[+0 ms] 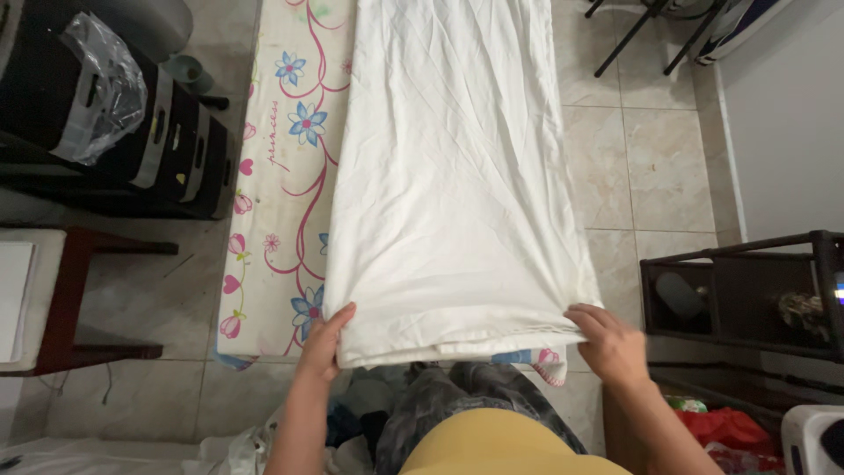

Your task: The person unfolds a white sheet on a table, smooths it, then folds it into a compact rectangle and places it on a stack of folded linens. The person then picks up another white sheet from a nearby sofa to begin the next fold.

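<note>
- Head view: a white sheet (453,176) lies along the ironing surface (281,176), which has a cover with blue flowers and pink curling lines. The sheet covers the right part of the surface and hangs a little over its right edge; the left strip of the cover is bare.
- The left hand (327,339) pinches the near left corner of the sheet, fingers on top and the thumb going under the folded edge.
- The right hand (608,339) holds the near right corner in the same way, fingers curled over the cloth, just beyond the near right corner of the surface.
- At the near edge at least 2 layers of cloth show, so in my judgement the sheet is already folded lengthwise and laid rather flat. Soft wrinkles remain across it, and the far end goes out of the picture, so I cannot tell how it lies there.
- Below the near edge more cloth, dark and mixed in colour, sits in a heap (387,413) near the person's body.
- The room has a pale tiled floor (642,149). To the left stand black drawers (167,149) with a clear plastic bag (101,84) on top, and nearer a dark red stool (79,299). To the right is a dark open shelf (747,290).
</note>
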